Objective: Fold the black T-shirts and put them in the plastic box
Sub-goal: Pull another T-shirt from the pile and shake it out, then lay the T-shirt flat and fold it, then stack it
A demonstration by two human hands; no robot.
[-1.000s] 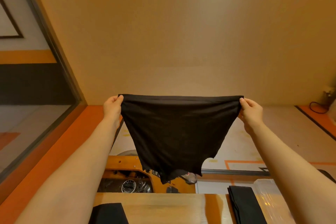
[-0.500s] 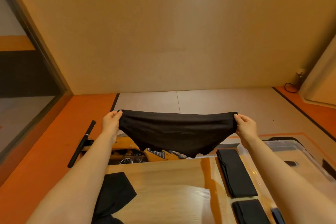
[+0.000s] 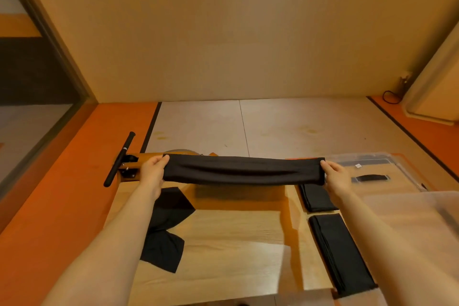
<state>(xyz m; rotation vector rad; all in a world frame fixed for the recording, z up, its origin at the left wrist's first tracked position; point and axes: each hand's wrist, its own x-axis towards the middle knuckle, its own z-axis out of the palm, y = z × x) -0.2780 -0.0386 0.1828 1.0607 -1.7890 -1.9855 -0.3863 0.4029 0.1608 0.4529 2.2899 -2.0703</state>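
Black T-shirt (image 3: 243,171) stretched, both hands' grip pinching ends: left (image 3: 153,171), right (image 3: 335,176); two folded (image 3: 341,253).

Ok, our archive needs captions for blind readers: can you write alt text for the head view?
Two bare hands, left hand and right hand, hold a black T-shirt stretched flat between them above a wooden table. Two folded black shirts lie at the table's right, beside a clear plastic box.

I see a plain black T-shirt (image 3: 243,170) above the pale wood-grain desk (image 3: 231,251), clear plastic box (image 3: 407,208) right of it, orange floor (image 3: 62,194) left
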